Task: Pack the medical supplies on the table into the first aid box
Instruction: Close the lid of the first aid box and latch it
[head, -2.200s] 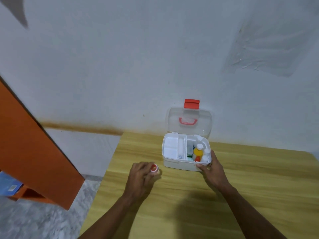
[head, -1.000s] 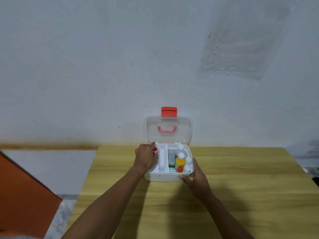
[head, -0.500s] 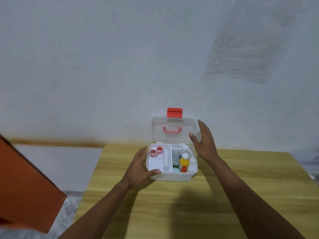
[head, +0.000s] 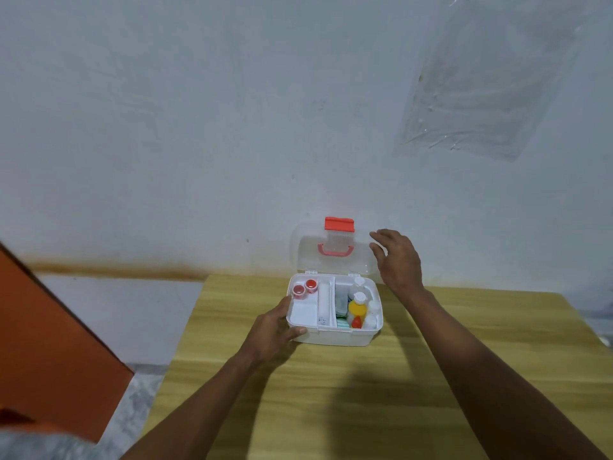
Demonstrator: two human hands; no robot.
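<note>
Wooden table (head: 331, 393), first aid box (head: 331, 339) long axis left-right, lid (head: 362, 260) upright.

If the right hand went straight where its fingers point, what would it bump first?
Probably the first aid box's open clear lid: the right hand points toward its right edge. Depth is unclear, so it might miss.

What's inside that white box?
The box holds two red-capped jars in its left tray; a yellow bottle, white bottles and green packets on the right. Anything beneath is covered.
</note>
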